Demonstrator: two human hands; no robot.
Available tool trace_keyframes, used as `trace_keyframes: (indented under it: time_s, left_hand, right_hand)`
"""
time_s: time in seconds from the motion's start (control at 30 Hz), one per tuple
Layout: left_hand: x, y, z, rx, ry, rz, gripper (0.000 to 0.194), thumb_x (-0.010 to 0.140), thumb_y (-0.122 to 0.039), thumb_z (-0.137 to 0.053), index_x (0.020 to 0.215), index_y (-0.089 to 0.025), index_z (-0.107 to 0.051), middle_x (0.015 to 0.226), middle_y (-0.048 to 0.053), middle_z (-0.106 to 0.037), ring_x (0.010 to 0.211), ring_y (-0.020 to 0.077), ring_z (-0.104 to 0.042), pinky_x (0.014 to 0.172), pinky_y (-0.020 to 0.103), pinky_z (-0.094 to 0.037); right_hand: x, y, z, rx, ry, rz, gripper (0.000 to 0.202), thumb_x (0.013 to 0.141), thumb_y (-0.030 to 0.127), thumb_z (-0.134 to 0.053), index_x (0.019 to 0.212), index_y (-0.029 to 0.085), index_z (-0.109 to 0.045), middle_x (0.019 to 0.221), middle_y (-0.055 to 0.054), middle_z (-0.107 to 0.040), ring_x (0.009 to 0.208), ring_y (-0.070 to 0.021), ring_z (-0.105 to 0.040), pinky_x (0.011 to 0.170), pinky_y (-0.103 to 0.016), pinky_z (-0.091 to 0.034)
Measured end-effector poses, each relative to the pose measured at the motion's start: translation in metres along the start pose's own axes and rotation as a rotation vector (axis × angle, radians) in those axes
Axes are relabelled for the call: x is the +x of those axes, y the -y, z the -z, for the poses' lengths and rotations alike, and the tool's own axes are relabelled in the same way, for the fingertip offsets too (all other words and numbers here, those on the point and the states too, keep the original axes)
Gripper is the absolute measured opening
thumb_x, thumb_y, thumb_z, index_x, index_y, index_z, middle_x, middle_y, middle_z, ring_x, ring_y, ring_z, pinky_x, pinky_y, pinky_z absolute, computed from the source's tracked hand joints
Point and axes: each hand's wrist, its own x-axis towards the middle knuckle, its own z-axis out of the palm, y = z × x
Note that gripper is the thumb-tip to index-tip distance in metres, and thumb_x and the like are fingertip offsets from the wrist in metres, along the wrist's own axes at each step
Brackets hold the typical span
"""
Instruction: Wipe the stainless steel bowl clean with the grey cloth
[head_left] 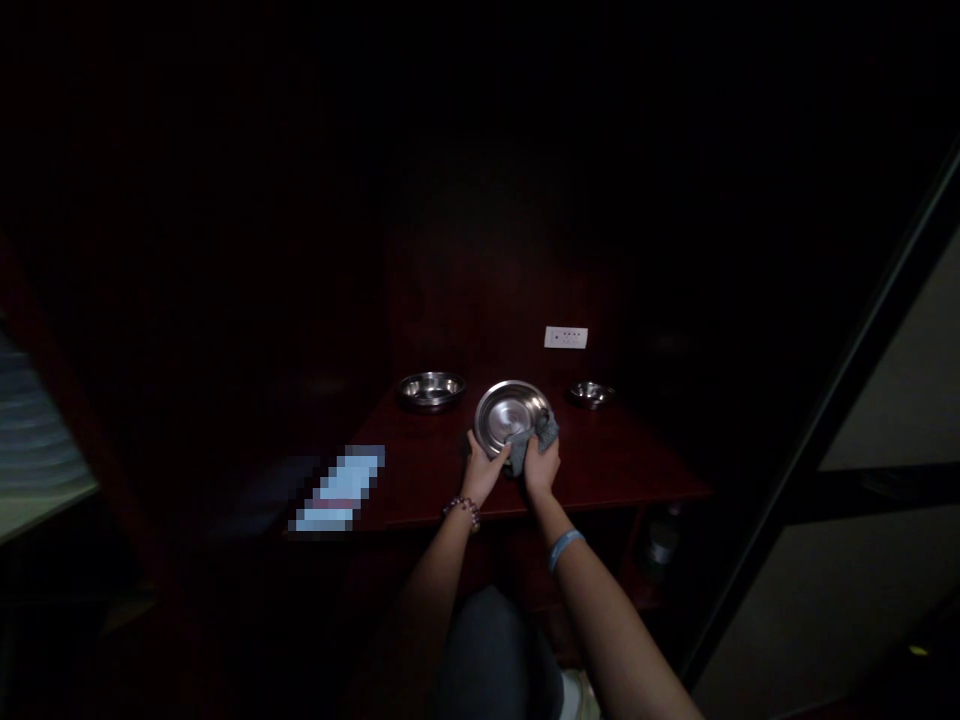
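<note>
A shiny metal bowl [510, 412] is held tilted above the dark red desk, its inside turned toward me. My left hand [484, 472] grips its lower left rim, thumb on the near edge. In my right hand [541, 468] is a grey cloth [523, 452], pressed against the bowl's lower right rim. Part of the cloth hangs below the rim between both hands. Farther back on the desk, a wider metal bowl [431, 390] sits to the left and a smaller metal bowl [591, 393] to the right.
The desk top [600, 465] ends at a front edge near my forearms. A white power socket [566, 338] is on the back wall. Below the desk at right, a dim container [663, 545] stands on a shelf. A blurred-out bright patch [341, 490] lies at left.
</note>
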Motion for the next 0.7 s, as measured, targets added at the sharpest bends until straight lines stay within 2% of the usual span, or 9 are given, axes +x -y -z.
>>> trace_keyframes:
  time_s: [0.1,0.23,0.47,0.7]
  left_hand:
    - [0.002,0.002,0.002,-0.002,-0.017,-0.002,0.067,0.078,-0.03,-0.067,0.133,-0.017,-0.032,0.109,0.014,-0.068,0.099,0.0236,-0.068,0.094,0.041,-0.049]
    - [0.005,0.003,0.004,-0.03,-0.109,-0.015,0.06,0.082,-0.026,-0.06,0.134,-0.017,-0.031,0.12,0.015,-0.063,0.104,0.021,-0.066,0.1,0.04,-0.046]
    - [0.011,0.007,0.004,-0.091,-0.199,0.011,0.047,0.09,-0.042,-0.051,0.13,-0.018,-0.045,0.132,0.014,-0.059,0.124,0.022,-0.056,0.11,0.038,-0.037]
    - [0.01,0.001,0.005,-0.186,-0.254,-0.028,0.043,0.092,-0.048,-0.048,0.119,-0.017,-0.058,0.124,0.013,-0.064,0.121,0.0232,-0.058,0.111,0.04,-0.037]
  right_hand:
    - [0.0,0.001,-0.001,-0.008,0.008,-0.062,0.045,0.086,0.031,-0.051,0.128,0.016,-0.056,0.117,-0.012,-0.069,0.108,-0.0244,-0.066,0.091,-0.031,-0.05]
    - [0.0,0.001,-0.003,-0.036,0.052,-0.067,0.045,0.085,0.031,-0.054,0.128,0.016,-0.057,0.116,-0.012,-0.07,0.107,-0.024,-0.067,0.091,-0.03,-0.05]
    - [0.002,-0.002,-0.005,-0.085,0.108,-0.089,0.045,0.085,0.033,-0.055,0.128,0.019,-0.057,0.114,-0.01,-0.07,0.108,-0.0237,-0.066,0.093,-0.031,-0.05]
    - [0.0,0.001,-0.003,-0.116,0.163,-0.084,0.046,0.084,0.036,-0.055,0.128,0.022,-0.057,0.113,-0.007,-0.071,0.106,-0.0226,-0.067,0.092,-0.03,-0.05]
